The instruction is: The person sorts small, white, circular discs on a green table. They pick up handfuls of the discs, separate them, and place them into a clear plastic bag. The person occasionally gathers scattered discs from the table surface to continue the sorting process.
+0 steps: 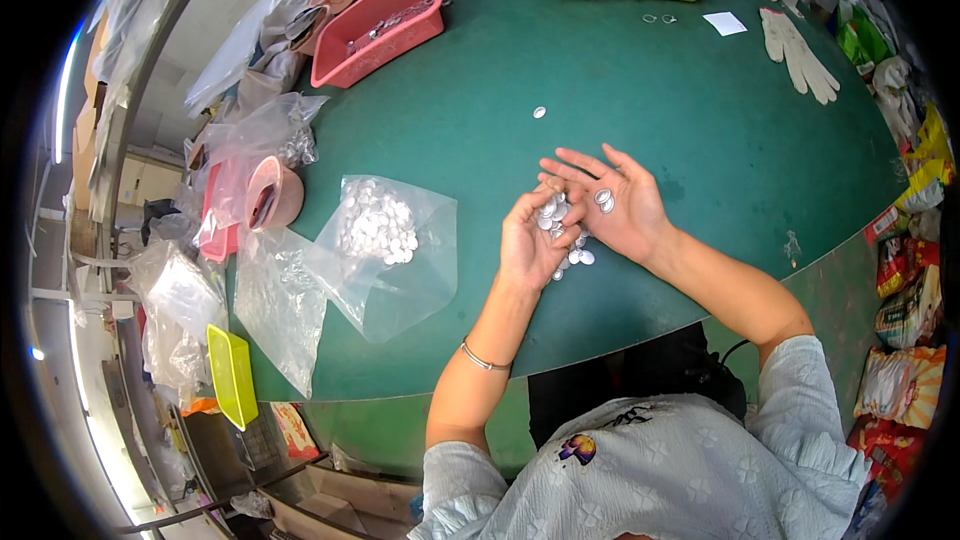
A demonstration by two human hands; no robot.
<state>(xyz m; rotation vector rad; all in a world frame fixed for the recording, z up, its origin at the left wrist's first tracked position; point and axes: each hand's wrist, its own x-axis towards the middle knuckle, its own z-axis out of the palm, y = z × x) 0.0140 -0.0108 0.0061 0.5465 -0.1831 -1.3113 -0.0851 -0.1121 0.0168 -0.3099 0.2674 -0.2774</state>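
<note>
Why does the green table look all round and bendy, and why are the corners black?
In the head view, the fisheye lens curves the green table edge and leaves black corners; light glares white off the clear bag of discs; the left hand and right hand in the middle look sharp, while things at the rim look squashed.

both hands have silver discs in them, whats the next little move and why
Probably tip the two discs lying on the open right hand into the cupped left hand, which already cradles a heap of silver discs. The hands nearly touch, so it is a short move.
</note>
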